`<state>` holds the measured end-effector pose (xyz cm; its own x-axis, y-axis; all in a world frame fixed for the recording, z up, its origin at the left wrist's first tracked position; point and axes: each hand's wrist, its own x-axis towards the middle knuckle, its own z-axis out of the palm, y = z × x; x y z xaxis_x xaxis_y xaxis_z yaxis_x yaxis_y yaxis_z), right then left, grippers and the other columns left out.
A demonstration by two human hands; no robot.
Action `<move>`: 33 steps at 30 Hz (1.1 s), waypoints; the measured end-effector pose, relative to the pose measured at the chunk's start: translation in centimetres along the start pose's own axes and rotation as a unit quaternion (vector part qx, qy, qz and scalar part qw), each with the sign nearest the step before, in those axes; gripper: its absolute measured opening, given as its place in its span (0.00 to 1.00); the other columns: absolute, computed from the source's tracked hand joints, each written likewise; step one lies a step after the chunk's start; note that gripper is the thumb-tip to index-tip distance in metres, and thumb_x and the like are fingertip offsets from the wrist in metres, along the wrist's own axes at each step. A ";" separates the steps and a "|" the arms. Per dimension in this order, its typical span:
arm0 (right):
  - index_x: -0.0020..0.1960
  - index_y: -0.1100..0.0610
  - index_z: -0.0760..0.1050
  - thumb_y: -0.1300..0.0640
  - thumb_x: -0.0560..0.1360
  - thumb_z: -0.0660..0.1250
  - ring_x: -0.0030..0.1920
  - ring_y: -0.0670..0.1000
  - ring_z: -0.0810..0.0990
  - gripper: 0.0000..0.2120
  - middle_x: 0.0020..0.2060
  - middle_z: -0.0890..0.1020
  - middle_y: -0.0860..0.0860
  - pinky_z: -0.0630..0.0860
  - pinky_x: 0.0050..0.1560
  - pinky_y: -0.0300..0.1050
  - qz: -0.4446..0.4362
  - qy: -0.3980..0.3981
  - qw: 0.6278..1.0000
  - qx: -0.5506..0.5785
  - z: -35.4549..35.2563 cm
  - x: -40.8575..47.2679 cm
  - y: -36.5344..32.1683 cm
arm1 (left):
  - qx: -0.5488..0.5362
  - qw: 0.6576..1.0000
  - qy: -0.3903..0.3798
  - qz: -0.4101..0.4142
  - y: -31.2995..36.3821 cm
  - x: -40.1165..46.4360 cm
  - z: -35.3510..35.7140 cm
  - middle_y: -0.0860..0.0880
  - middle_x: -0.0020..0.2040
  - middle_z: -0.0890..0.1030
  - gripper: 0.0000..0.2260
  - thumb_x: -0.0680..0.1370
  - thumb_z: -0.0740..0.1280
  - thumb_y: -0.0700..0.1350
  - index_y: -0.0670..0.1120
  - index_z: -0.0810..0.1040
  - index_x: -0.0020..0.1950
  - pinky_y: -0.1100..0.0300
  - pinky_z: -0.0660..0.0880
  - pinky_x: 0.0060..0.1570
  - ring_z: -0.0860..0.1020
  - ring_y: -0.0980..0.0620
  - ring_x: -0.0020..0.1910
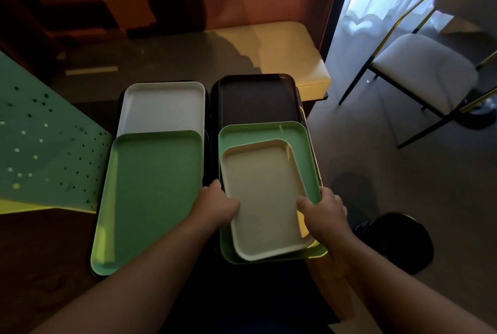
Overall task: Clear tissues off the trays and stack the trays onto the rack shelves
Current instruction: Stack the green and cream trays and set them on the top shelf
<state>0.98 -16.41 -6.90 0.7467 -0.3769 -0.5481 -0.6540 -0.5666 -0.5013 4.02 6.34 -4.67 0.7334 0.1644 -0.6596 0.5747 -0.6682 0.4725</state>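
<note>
Head view: we note, from the left, a perforated green panel point(51, 150), then a white tray point(161, 105) behind a large green tray point(150, 199). Left hand point(217, 208) and right hand point(326, 212) clamp fingers on a beige tray point(265, 193) lying inside a second green tray point(304, 150), a dark tray point(255, 99) behind. A chair point(422, 67) stands well apart.

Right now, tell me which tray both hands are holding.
The small cream tray, lying on the right-hand green tray. The left hand and right hand grip its sides; no other tray is touched.
</note>
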 end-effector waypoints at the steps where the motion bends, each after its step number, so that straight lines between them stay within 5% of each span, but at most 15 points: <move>1: 0.79 0.57 0.62 0.43 0.77 0.66 0.70 0.60 0.68 0.36 0.70 0.70 0.59 0.71 0.69 0.62 0.004 -0.001 1.000 0.007 0.1 0.1 -0.1 | -0.003 1.000 -0.003 -0.002 0.1 0.0 -0.1 0.44 0.56 0.80 0.25 0.64 0.65 0.51 0.46 0.74 0.59 0.48 0.78 0.54 0.80 0.41 0.52; 8: 0.70 0.55 0.72 0.38 0.63 0.66 0.61 0.58 0.76 0.39 0.58 0.73 0.52 0.79 0.60 0.63 0.023 0.044 0.994 0.101 -0.1 -0.1 -0.9 | -0.046 0.998 0.040 -0.006 0.4 0.8 -0.2 0.43 0.55 0.80 0.24 0.62 0.63 0.50 0.46 0.75 0.57 0.47 0.79 0.54 0.80 0.41 0.51; 14: 0.65 0.54 0.77 0.39 0.61 0.66 0.54 0.57 0.81 0.35 0.56 0.79 0.54 0.81 0.56 0.59 -0.009 0.072 0.989 0.126 -1.6 3.7 -5.5 | -0.102 0.992 0.067 0.018 4.2 3.9 -3.0 0.44 0.56 0.80 0.27 0.61 0.65 0.54 0.46 0.76 0.58 0.46 0.79 0.54 0.81 0.41 0.51; 24: 0.70 0.57 0.73 0.45 0.72 0.69 0.57 0.58 0.78 0.29 0.57 0.72 0.53 0.80 0.57 0.56 -0.032 0.050 0.992 0.111 -0.8 10.3 -11.3 | -0.100 0.991 0.078 0.033 7.3 10.8 -5.3 0.42 0.59 0.79 0.29 0.62 0.65 0.57 0.46 0.76 0.60 0.45 0.78 0.56 0.79 0.40 0.52; 29: 0.71 0.57 0.71 0.47 0.76 0.68 0.57 0.55 0.74 0.26 0.58 0.69 0.53 0.78 0.56 0.53 -0.044 0.070 0.991 0.102 0.2 11.4 -10.4 | -0.069 0.995 0.064 0.040 7.2 11.5 -5.0 0.41 0.63 0.71 0.23 0.71 0.66 0.49 0.44 0.73 0.65 0.50 0.76 0.58 0.76 0.39 0.55; 33: 0.70 0.57 0.72 0.48 0.75 0.68 0.60 0.56 0.73 0.26 0.58 0.70 0.51 0.77 0.56 0.53 -0.055 0.077 0.991 0.093 0.5 11.8 -10.1 | -0.073 0.996 0.046 0.029 7.2 11.8 -4.4 0.41 0.65 0.73 0.35 0.66 0.65 0.52 0.45 0.64 0.73 0.46 0.75 0.61 0.76 0.38 0.60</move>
<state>16.38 -14.80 -8.62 0.8156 -0.4347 -0.3819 -0.5674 -0.4708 -0.6756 18.35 6.64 -6.48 0.7937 0.1986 -0.5749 0.5714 -0.5676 0.5928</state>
